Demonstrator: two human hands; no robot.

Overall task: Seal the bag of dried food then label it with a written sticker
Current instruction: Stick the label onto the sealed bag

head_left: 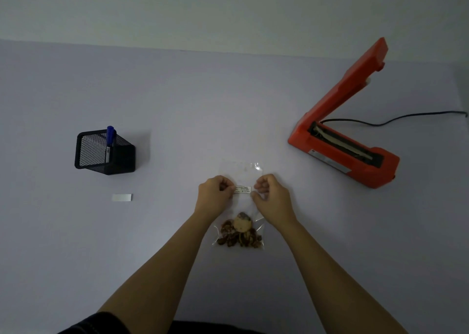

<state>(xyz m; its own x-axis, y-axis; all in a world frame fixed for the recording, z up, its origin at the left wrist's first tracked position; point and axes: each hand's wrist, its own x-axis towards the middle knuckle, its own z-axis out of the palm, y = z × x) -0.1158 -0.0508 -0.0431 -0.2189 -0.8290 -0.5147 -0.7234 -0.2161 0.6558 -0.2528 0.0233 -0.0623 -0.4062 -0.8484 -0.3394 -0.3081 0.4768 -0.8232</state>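
We see a flat, clear plastic bag [241, 171] lying on the smooth, pale lilac tabletop [177, 105], toward the near side and roughly in the middle. Its glossy film catches a small glint at the far end. The wrinkled brown dried food [238, 234], with one pale round slice on top, is bunched in the near end.

Over the bag's clear middle, both hands hold a small white rectangular paper sticker [243, 189] with dark handwriting on it. The left hand [215, 194] pinches the sticker's left end with curled fingers, and the right hand [272, 196] pinches its right end the same way. We cannot tell whether the sticker touches the film.

Well to the left stands a black wire-mesh pen holder [104, 152], square in outline, with a blue-capped pen [110, 135] upright inside it. Nearer to us than the holder, and apart from it, a small pale glossy strip [122, 197] lies flat on the tabletop.

To the right sits an orange, boxy heat sealer [360, 80]. Its long lever arm is raised steeply, showing a narrow pale sealing band along the dark slot of the base. A thin black cable [406, 117] runs from behind it toward the right edge. A plain, matte, pale wall [228, 9] rises behind the tabletop.
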